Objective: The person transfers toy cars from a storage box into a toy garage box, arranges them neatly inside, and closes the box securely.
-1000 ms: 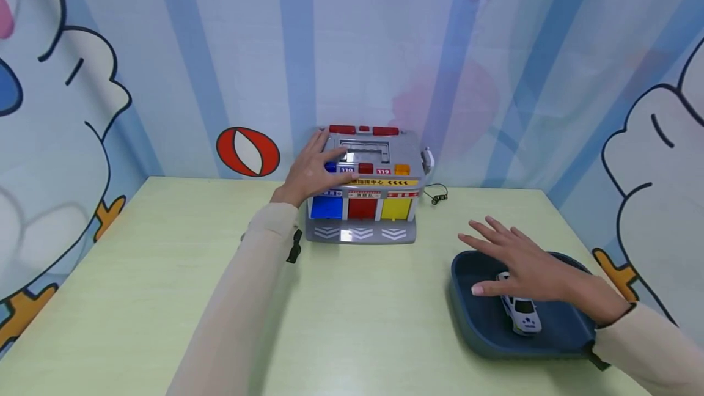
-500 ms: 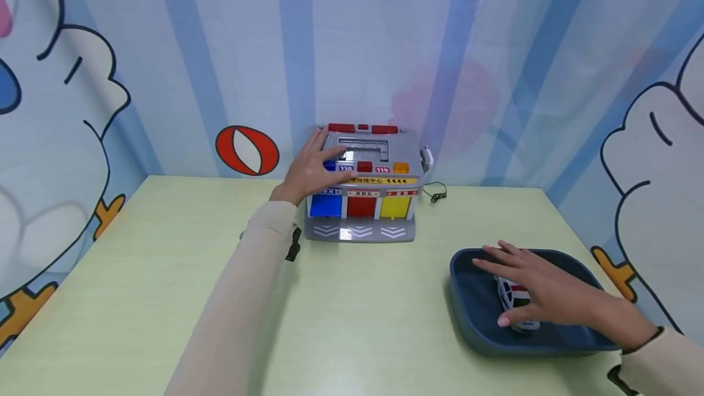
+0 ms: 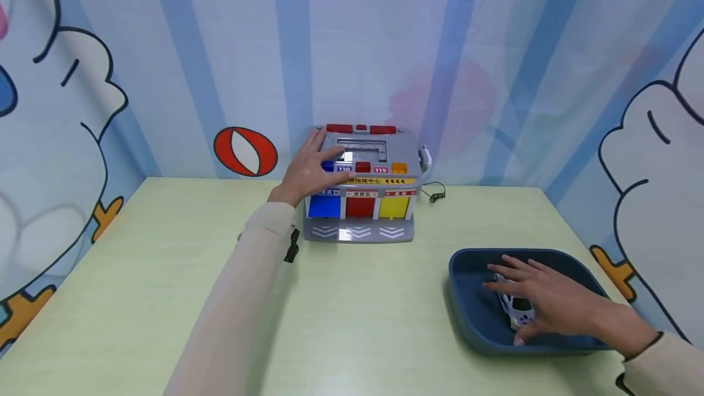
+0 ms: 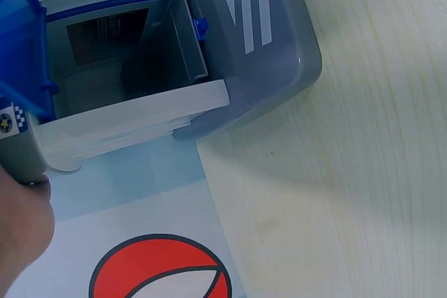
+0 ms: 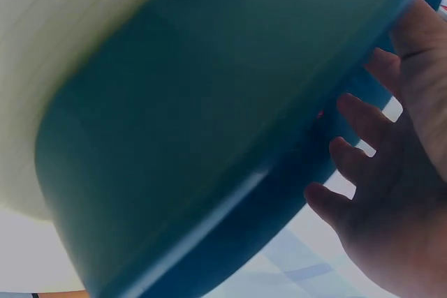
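My left hand point(image 3: 308, 171) rests on the left end of a grey toy rescue station's roof point(image 3: 407, 145), fingers and thumb spread. The station's front has blue, red point(image 3: 360, 207) and yellow point(image 3: 393, 207) doors. Seen from the left wrist, the blue door point(image 4: 21, 40) is swung up, and the compartment behind it point(image 4: 119, 54) shows a dark interior. My right hand point(image 3: 561, 301) reaches into a dark blue bin point(image 3: 467, 322), fingers spread over a white toy police car point(image 3: 519, 311), partly covering it. From the right wrist, the bin's outer wall point(image 5: 174, 116) hides the car.
Everything stands on a pale wooden table point(image 3: 341, 310). A thin coiled dark cord point(image 3: 437, 196) lies right of the station, below a white piece point(image 3: 426, 159) on its side. A printed cartoon backdrop point(image 3: 352, 35) rises right behind the table.
My right hand has come down and slightly right, from above the bin to close over the toy car. The left hand stays on the rescue station.
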The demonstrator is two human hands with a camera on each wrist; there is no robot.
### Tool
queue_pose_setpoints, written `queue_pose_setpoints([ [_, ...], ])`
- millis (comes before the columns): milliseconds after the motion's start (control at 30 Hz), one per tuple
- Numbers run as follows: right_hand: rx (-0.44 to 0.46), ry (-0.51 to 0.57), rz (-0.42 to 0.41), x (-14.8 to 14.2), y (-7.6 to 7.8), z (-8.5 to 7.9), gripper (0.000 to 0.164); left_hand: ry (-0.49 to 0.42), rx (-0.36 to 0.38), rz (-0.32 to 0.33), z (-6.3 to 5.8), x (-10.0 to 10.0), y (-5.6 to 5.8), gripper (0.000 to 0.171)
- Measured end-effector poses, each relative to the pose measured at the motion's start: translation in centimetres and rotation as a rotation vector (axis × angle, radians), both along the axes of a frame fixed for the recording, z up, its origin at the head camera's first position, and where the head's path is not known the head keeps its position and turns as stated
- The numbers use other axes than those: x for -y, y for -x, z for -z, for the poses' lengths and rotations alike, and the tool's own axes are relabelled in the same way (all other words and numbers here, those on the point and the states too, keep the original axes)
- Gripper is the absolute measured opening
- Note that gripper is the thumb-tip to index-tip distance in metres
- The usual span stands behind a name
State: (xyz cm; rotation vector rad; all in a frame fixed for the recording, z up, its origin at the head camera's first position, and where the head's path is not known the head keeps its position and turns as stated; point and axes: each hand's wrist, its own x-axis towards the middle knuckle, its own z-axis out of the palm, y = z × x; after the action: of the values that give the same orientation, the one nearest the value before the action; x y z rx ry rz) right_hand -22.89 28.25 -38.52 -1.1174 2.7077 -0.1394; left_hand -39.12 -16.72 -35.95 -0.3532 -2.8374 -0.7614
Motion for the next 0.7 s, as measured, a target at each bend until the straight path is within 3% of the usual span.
queue_pose_setpoints([
  [233,-0.002,-0.047,0.002,-0.3,0.2,0.8,0.092,-0.005,0.002,0.001,0.0,0.0,-0.1,0.081],
  [700,0.007,-0.031,-0.036,-0.9,0.7,1.6,0.090,-0.007,-0.007,0.005,0.0,0.0,-0.1,0.081],
])
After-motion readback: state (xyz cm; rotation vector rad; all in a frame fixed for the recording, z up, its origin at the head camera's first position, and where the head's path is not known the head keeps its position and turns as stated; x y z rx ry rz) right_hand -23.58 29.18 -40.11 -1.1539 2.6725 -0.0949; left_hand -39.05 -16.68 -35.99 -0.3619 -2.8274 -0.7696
